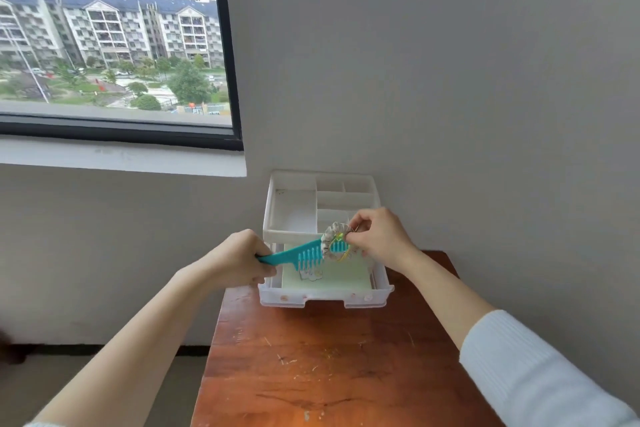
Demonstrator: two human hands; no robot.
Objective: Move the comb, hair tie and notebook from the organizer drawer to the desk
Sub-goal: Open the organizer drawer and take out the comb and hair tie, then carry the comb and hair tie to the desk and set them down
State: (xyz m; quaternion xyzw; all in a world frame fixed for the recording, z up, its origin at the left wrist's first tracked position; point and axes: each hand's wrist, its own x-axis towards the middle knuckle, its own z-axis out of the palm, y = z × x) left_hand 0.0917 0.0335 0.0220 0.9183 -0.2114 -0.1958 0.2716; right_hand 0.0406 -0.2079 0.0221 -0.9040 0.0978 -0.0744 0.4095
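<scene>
Just below the middle of the frame, two hands work over one white organizer (322, 204), whose single drawer (325, 298) is pulled out onto the wooden counter (329, 367). One teal comb (301, 255) is gripped by its handle in the left hand (239, 258), fingers closed round it, teeth pointing down above the drawer. One pale, frilly hair tie (334, 241) is looped around the comb's toothed end; the right hand (379, 239) pinches its edge between fingertips. One pale green notebook (329, 276) lies flat in the drawer, a small sticker on its cover too blurred to read. Four empty compartments show in the organizer's top tray. No writing is legible anywhere.
</scene>
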